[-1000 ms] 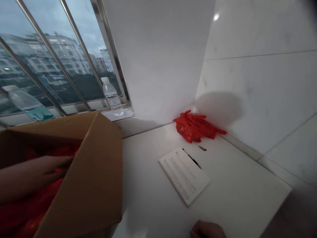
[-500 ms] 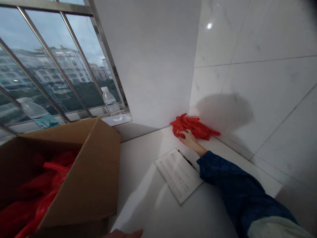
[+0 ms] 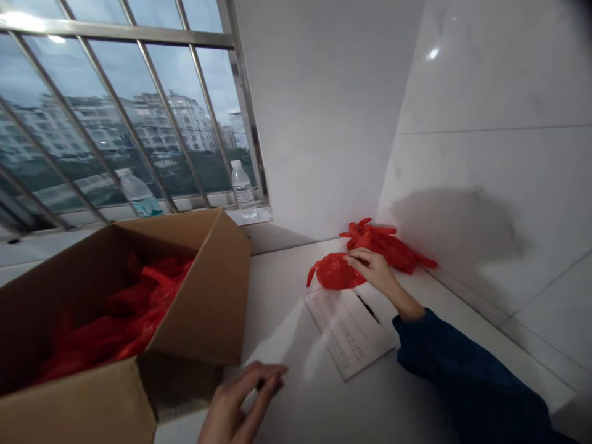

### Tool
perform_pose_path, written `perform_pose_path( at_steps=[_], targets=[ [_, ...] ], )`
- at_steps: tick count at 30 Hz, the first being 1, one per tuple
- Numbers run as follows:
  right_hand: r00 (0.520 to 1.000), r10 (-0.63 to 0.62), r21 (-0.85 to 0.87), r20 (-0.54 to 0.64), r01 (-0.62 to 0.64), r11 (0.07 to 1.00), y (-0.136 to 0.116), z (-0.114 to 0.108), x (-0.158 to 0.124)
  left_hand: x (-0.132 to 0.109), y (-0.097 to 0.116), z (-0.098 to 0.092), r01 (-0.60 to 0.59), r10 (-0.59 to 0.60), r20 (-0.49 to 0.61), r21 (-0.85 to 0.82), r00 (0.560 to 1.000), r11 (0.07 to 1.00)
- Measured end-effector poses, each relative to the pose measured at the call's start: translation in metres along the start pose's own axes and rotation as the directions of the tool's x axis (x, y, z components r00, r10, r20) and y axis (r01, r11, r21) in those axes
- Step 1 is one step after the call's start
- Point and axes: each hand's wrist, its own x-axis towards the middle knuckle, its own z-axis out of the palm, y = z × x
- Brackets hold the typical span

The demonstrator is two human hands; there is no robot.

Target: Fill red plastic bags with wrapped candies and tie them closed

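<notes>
So the red bundle sat at the far end of the pad, draped over that edge and covering a bit of the printed page. Its long axis went pretty much side to side, across the pad's top end. A skinny strip poked out on the left and curved down toward the near side, just past the pad's far left corner, while the other end ran right, to the fingers.

Grip-wise: the left hand was out to the near left of the pad, well apart from the bundle, fingers curled and thumb tip close to the index tip. Couldn't tell if those tips actually met. The right hand, just beyond the pad's far right part, had a closed pinch on the bundle's right end, thumb and fingers together.

As for the rest, left to right: a big open box stood left of the pad with more red stuff heaped inside. Past the box, far off to the pad's left, was a labelled bottle, then a clear bottle closer to it. A dark pen lay along the pad's right edge, partly hidden. Behind the pad was a red pile, its front blocked by the right hand, and a blue sleeve covered the table to the pad's right.
</notes>
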Motion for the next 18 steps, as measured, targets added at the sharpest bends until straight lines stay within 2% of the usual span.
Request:
perform_pose_path(
  at_steps=[4, 6, 8, 11, 14, 18],
  targets=[
    [0.986, -0.086, 0.138, 0.143, 0.066, 0.988, -0.029, 0.015, -0.032, 0.048, -0.003, 0.021, -0.028, 0.027, -0.094, -0.016, 0.995, 0.999],
    [0.97, -0.11, 0.168, 0.215, 0.074, 0.983, -0.035, 0.025, -0.049, 0.068, -0.012, 0.035, -0.019, 0.02, -0.168, 0.003, 0.986, 1.0],
    [0.958, -0.112, 0.175, 0.263, 0.067, 0.982, -0.034, 0.034, -0.063, 0.081, -0.023, 0.048, 0.0, 0.006, -0.172, 0.031, 0.985, 1.0],
    [0.964, -0.066, 0.15, 0.259, 0.027, 0.988, -0.03, 0.042, -0.079, 0.089, -0.038, 0.065, 0.008, -0.003, -0.087, 0.064, 0.996, 0.998],
    [0.977, 0.0, 0.081, 0.215, -0.018, 0.997, -0.028, 0.047, -0.087, 0.088, -0.045, 0.077, 0.022, -0.019, -0.031, 0.085, 0.999, 0.996],
    [0.961, -0.091, -0.106, 0.261, 0.123, 0.987, -0.033, 0.052, -0.091, 0.084, -0.043, 0.083, 0.047, -0.043, -0.036, 0.089, 0.998, 0.995]
  ],
)
